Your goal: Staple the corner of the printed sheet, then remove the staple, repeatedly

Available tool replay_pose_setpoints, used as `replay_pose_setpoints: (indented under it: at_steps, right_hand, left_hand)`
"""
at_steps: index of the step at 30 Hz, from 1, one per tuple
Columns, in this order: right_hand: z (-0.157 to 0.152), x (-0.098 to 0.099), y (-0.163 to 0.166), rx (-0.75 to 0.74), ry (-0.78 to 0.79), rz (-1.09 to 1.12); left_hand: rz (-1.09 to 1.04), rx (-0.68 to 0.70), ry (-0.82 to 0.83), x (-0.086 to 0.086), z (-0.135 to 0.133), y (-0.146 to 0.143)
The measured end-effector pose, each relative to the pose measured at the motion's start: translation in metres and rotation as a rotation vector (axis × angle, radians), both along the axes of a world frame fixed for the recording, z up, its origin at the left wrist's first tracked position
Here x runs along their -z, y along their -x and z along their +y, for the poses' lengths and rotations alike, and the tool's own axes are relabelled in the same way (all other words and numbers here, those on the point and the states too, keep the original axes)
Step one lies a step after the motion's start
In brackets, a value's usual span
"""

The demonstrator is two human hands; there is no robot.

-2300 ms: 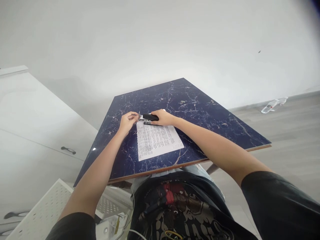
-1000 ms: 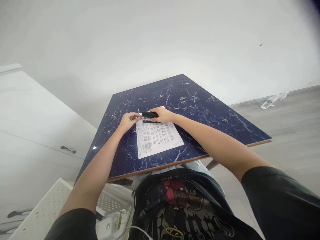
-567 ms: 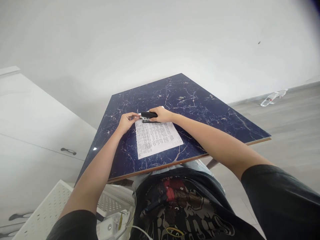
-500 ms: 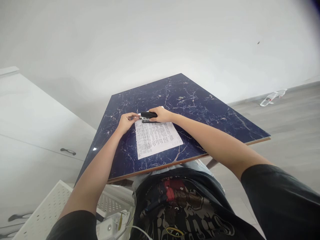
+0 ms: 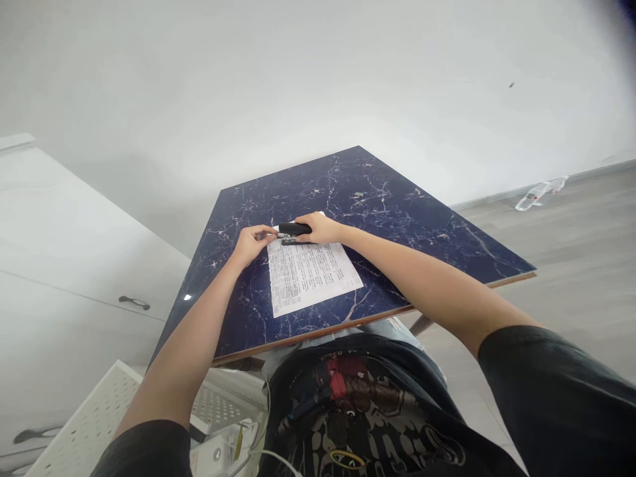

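Note:
A printed sheet of paper (image 5: pixel 311 275) lies on the dark blue marble-patterned table (image 5: pixel 397 225). A black stapler (image 5: pixel 294 229) sits over the paper's far edge. My right hand (image 5: pixel 322 228) is closed over the stapler's back end. My left hand (image 5: pixel 253 242) is curled at the paper's far left corner, its fingertips pinched at the stapler's front tip. What the fingertips grip there is too small to make out.
A white cabinet (image 5: pixel 74 265) with dark handles stands to the left. A white perforated panel (image 5: pixel 94 424) and some cables lie below the table's near edge. An empty plastic bottle (image 5: pixel 536 193) lies on the grey floor at the right by the wall.
Both hands stay at the stapler and the paper's far edge. Only the camera has shifted slightly.

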State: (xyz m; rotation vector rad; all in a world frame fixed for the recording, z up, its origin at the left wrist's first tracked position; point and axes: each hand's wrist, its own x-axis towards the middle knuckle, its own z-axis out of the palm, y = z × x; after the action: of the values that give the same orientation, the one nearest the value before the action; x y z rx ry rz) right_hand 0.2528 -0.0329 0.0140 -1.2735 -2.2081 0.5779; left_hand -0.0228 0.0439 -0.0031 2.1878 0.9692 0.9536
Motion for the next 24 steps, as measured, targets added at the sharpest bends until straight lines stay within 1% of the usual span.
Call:
replay_pose_setpoints:
  at_steps: [10,24]
  right_hand:
    - [0.0003,-0.0004,-0.0003,0.001,-0.002,0.006]
    - [-0.0012,-0.002,0.0,0.006,-0.011,-0.004]
  left_hand:
    - [-0.035,0.006,0.012,-0.001,-0.0008,-0.0006]
    - [-0.019,0.004,0.018,-0.0004,0.0011,0.0004]
